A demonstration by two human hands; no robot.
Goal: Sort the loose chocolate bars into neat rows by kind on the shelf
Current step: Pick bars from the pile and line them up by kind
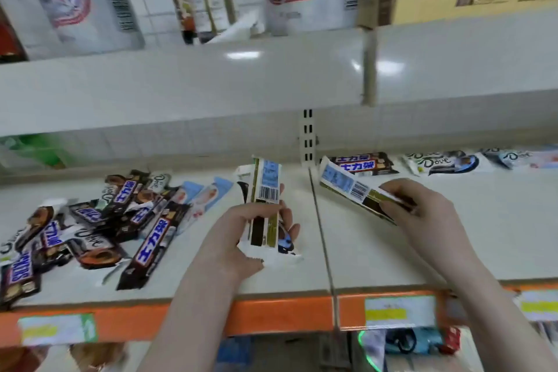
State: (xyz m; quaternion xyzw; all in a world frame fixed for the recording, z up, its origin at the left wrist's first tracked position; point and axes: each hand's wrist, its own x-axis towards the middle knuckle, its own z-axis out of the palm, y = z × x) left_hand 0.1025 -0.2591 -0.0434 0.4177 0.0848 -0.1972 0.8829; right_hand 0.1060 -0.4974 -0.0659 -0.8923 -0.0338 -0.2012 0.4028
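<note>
Both hands are closed on white chocolate bars above the shelf (392, 251).
One white bar (265, 208) is gripped upright, back outward, by the left hand (238, 235); another bar (356, 193) is pinched at its near end by the right hand (422, 208), angled toward sorted rows (422, 161); a loose pile (90, 220) is left well apart.

A messy pile of dark and white chocolate bars (99, 220) lies on the left of the shelf (422, 251). Two white bars with barcodes are held up: one (265, 208) upright, one (353, 190) tilted. Three more bars (437, 161) lie in a row at the back right.
</note>
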